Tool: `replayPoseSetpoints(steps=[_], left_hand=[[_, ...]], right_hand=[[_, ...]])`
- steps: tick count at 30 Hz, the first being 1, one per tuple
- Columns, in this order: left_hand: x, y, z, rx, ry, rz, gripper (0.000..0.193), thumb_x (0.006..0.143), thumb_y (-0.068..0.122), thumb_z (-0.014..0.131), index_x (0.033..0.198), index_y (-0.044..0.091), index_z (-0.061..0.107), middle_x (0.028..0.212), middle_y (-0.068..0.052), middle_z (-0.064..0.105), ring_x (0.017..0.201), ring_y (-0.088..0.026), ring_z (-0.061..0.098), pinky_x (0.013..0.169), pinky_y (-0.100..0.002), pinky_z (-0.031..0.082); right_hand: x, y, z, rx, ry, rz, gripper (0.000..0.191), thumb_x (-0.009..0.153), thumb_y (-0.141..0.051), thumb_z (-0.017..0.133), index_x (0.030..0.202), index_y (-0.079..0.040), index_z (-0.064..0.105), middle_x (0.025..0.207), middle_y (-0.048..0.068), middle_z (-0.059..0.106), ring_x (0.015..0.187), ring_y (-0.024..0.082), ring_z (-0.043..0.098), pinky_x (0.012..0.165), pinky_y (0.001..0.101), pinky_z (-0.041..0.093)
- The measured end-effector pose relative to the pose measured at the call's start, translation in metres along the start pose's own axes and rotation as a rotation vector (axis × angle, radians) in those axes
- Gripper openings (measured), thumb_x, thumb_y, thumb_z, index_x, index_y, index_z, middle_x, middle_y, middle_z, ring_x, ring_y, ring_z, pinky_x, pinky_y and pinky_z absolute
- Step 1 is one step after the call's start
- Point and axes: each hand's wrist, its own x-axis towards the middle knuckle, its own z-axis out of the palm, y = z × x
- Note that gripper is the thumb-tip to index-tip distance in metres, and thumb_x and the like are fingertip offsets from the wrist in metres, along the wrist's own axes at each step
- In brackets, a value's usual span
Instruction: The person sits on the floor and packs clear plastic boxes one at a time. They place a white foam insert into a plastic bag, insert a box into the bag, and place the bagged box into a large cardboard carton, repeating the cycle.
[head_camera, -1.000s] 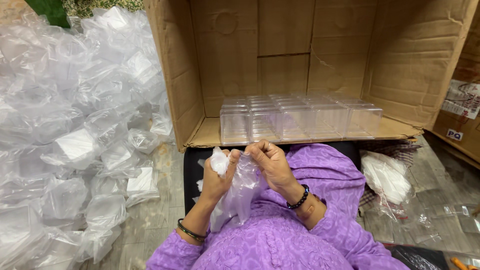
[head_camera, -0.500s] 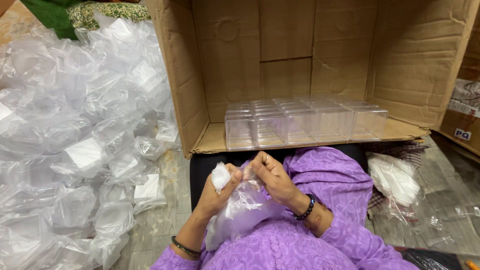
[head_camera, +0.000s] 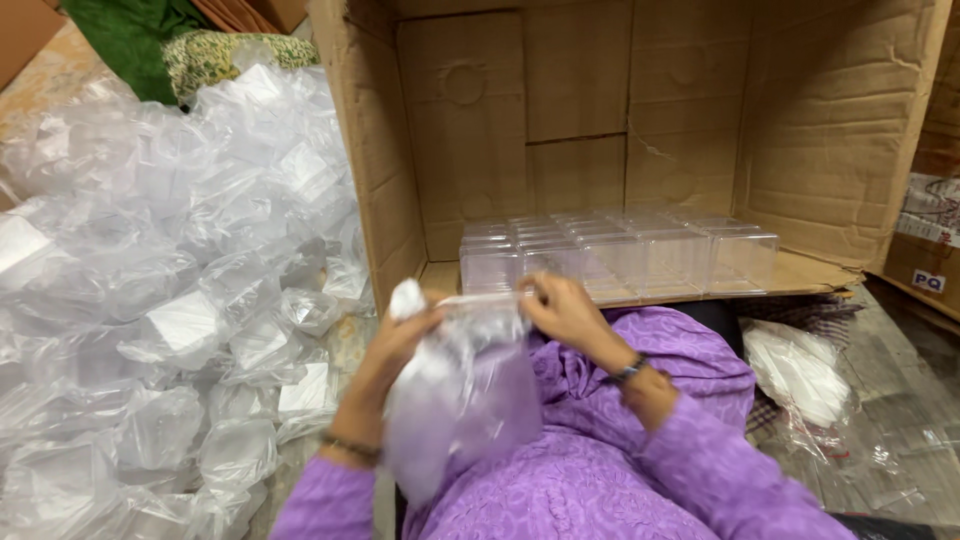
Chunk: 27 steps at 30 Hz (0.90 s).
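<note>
Both of my hands hold a clear plastic bag over my lap, with a clear box inside it. My left hand grips the bag's top left corner, where the plastic is bunched white. My right hand pinches the top edge on the right, so the bag's mouth is stretched flat between the two hands. Just beyond my hands, a large cardboard carton lies on its side, and rows of clear plastic boxes stand on its lower wall.
A big heap of clear boxes wrapped in plastic bags fills the floor at the left. A white bundle in clear plastic lies on the right. Green cloth sits at the far left, another carton at the right edge.
My hands have moved apart along the bag's top edge, pulling it taut. The bag hangs lower and fuller over my lap. The camera has moved closer to the carton.
</note>
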Motion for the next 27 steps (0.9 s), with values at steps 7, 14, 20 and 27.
replayPoseSetpoints(steps=[7, 14, 20, 27], left_hand=[[0.101, -0.042, 0.037, 0.081, 0.372, -0.105, 0.032, 0.098, 0.028, 0.069, 0.115, 0.002, 0.068, 0.09, 0.002, 0.068, 0.077, -0.007, 0.06, 0.068, -0.026, 0.051], [0.103, -0.058, 0.035, 0.032, 0.35, -0.042, 0.035, 0.098, 0.032, 0.068, 0.116, 0.003, 0.071, 0.091, 0.001, 0.067, 0.076, -0.008, 0.056, 0.067, -0.027, 0.048], [0.071, -0.057, 0.015, -0.047, 0.386, 0.005, 0.029, 0.101, 0.03, 0.065, 0.115, 0.004, 0.067, 0.098, 0.004, 0.065, 0.083, -0.006, 0.057, 0.072, -0.025, 0.05], [-0.049, -0.053, -0.039, -0.401, 0.46, -0.086, 0.033, 0.099, 0.029, 0.062, 0.119, 0.004, 0.069, 0.101, -0.004, 0.072, 0.086, -0.014, 0.066, 0.073, -0.03, 0.055]], right_hand=[[0.051, 0.009, 0.05, -0.508, 0.202, 0.043, 0.02, 0.089, -0.006, 0.057, 0.106, 0.001, 0.063, 0.086, 0.027, 0.068, 0.077, 0.048, 0.066, 0.069, 0.0571, 0.052], [0.051, 0.016, 0.055, -0.164, 0.453, -0.145, 0.011, 0.093, -0.005, 0.058, 0.098, 0.004, 0.058, 0.088, 0.028, 0.063, 0.077, 0.051, 0.061, 0.068, 0.0576, 0.048], [0.052, 0.014, 0.069, 0.154, 0.388, -0.018, 0.021, 0.102, -0.014, 0.061, 0.087, 0.0, 0.057, 0.068, 0.015, 0.058, 0.063, 0.027, 0.056, 0.056, 0.0408, 0.045], [-0.005, -0.013, 0.144, 0.901, -0.032, 0.197, 0.015, 0.1, -0.023, 0.061, 0.095, -0.011, 0.054, 0.068, -0.005, 0.055, 0.058, 0.003, 0.048, 0.049, 0.0215, 0.037]])
